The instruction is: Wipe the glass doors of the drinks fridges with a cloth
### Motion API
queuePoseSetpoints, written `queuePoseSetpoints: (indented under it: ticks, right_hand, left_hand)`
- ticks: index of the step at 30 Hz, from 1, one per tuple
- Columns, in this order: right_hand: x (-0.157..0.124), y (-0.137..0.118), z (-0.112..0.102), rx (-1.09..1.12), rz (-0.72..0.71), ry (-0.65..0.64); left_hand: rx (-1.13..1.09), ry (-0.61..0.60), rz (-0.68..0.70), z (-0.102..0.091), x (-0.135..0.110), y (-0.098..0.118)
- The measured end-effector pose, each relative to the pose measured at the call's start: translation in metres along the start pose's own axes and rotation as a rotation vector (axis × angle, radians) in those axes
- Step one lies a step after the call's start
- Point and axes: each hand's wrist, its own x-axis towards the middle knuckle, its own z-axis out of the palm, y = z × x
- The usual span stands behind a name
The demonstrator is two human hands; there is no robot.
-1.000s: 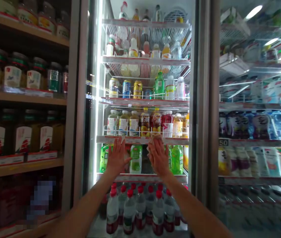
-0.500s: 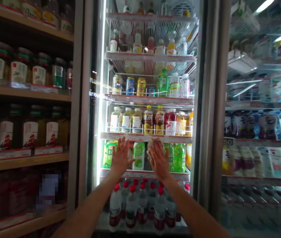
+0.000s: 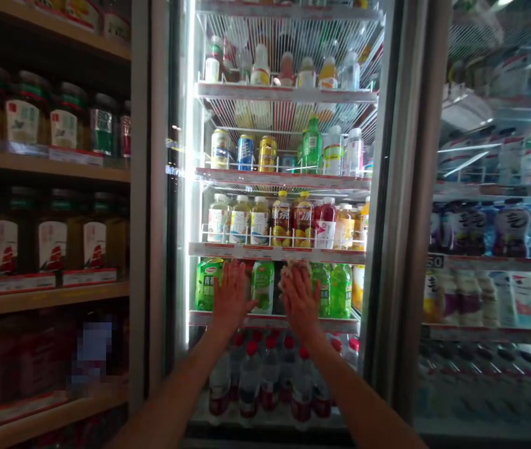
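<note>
My left hand [image 3: 230, 295] is spread flat, fingers pointing up, against the glass door of a lit drinks cooler. Under the palm and fingers of my right hand [image 3: 301, 299] is a crumpled pale cloth [image 3: 289, 272], pressed to the same glass. Between the two hands a green-labelled bottle [image 3: 262, 288] shows on the shelf behind the glass. A green drink pack [image 3: 208, 284] stands just left of my left hand, and green bottles [image 3: 341, 290] stand to the right of my right hand.
Metal frames border the door, with the right frame [image 3: 417, 206] beside another cooler of bottles. On the left, wooden shelves [image 3: 50, 163] hold jars and bottles. Red-capped bottles [image 3: 249, 380] stand low in the cooler, below several tiers of cans and bottles.
The view has tilted and shifted slightly, so the upper shelves sit higher in the picture. Both hands stay at about the same place on the glass, the cloth still under the right one.
</note>
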Motion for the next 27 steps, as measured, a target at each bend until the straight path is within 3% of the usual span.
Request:
queuePoseSetpoints:
  ticks: [2, 5, 8, 10, 12, 18, 21, 23, 25, 27]
  right_hand:
    - [0.000, -0.011, 0.002, 0.031, -0.071, -0.037]
    - [-0.011, 0.016, -0.008, -0.018, -0.087, -0.028]
    - [-0.027, 0.066, -0.026, -0.132, 0.087, 0.043]
    - [-0.034, 0.085, -0.031, -0.183, 0.229, 0.098]
    - [-0.037, 0.081, -0.029, -0.178, 0.259, 0.102]
    - [-0.030, 0.016, -0.010, -0.028, -0.052, -0.050]
    - [-0.036, 0.038, -0.021, -0.038, -0.090, -0.046]
    - [-0.043, 0.071, -0.031, -0.090, 0.014, 0.061]
    - [-0.047, 0.100, -0.039, -0.127, 0.236, 0.102]
    - [-0.049, 0.108, -0.040, -0.117, 0.367, 0.098]
  left_hand:
    - [0.003, -0.007, -0.001, 0.001, -0.005, 0.000]
    - [0.012, -0.034, 0.022, 0.002, -0.013, -0.002]
    - [0.029, -0.065, 0.026, 0.004, -0.018, -0.002]
    - [0.046, -0.083, 0.016, 0.004, -0.019, -0.002]
    - [0.064, -0.101, 0.008, 0.004, -0.019, 0.000]
    - [0.077, -0.177, -0.031, -0.003, -0.019, 0.006]
    - [0.068, -0.227, -0.041, -0.007, -0.020, 0.008]
    - [0.064, -0.250, -0.045, -0.007, -0.020, 0.009]
    - [0.063, -0.262, -0.046, -0.007, -0.020, 0.009]
    - [0.066, -0.269, -0.049, -0.007, -0.020, 0.009]
